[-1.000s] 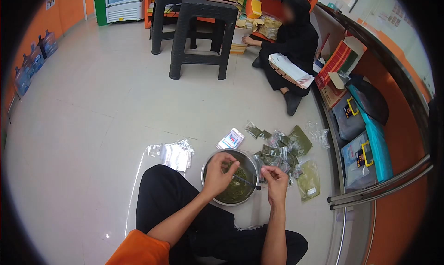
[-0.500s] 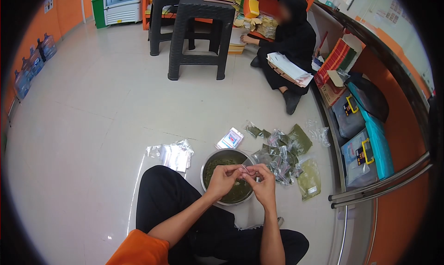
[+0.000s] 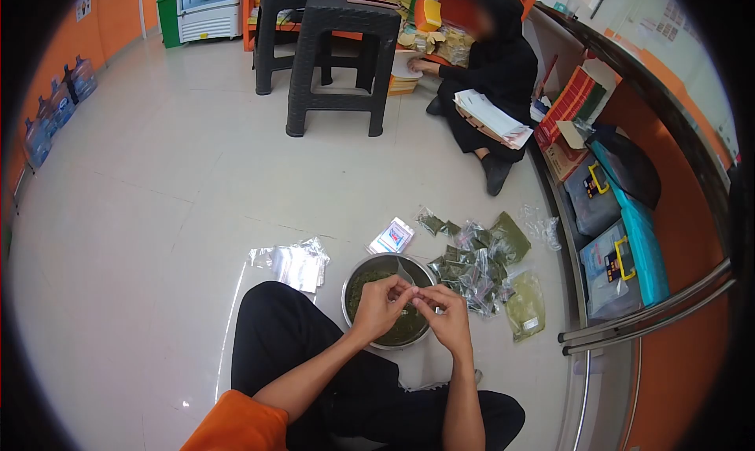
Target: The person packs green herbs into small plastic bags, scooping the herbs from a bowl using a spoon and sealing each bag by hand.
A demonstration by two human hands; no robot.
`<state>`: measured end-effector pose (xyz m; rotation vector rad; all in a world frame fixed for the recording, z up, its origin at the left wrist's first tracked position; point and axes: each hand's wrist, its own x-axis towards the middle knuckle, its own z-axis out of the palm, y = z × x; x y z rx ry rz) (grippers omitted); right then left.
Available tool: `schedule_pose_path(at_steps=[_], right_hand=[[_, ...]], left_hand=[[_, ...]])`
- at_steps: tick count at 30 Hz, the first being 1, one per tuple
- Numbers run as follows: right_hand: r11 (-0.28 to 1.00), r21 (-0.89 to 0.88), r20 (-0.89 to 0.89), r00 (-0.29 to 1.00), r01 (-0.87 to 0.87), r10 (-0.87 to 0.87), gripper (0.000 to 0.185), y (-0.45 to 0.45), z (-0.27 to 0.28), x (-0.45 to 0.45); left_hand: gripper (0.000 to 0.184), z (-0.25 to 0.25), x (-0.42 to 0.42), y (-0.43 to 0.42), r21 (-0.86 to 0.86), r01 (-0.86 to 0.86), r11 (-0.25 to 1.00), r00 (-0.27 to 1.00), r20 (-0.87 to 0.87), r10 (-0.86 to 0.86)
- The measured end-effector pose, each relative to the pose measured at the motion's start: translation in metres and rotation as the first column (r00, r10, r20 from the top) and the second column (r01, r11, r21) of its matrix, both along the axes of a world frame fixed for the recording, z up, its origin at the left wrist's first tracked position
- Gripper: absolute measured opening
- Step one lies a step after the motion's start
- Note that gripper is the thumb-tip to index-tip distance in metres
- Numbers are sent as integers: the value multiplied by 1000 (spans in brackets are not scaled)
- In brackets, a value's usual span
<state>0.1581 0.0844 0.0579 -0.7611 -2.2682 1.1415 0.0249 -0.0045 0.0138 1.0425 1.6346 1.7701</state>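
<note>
Glossy pale floor (image 3: pixel 157 239) spreads around me; my left hand (image 3: pixel 379 306) and right hand (image 3: pixel 448 316) meet, pinching a clear plastic bag (image 3: pixel 404 271) over a round metal bowl (image 3: pixel 344 300) of stringy green shreds (image 3: pixel 409 326); crinkled packets (image 3: pixel 473 272) lie at its two o'clock.

No lettering seems readable anywhere here.

Apparently a small shop with orange walls (image 3: pixel 116 18).
A glass-fronted fridge (image 3: pixel 211 18) stands at the upper left, big water bottles (image 3: pixel 60 106) line the left wall, black stools (image 3: pixel 346 12) stand top centre, and storage boxes (image 3: pixel 607 292) sit along the right.
</note>
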Motion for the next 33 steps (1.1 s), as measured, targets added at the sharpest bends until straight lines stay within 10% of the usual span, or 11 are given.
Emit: schedule_pose_path(at_steps=[18,33], right_hand=[[935,296,-4,980,193,-201,9,-13,-7,-9],[910,413,16,998,50,-62,26,-20,-25,-17]], left_hand=[[23,-11,4,5,-82,22,996,943,-329,-48],[31,-1,-1,-1,-266,-37,963,997,-79,17]])
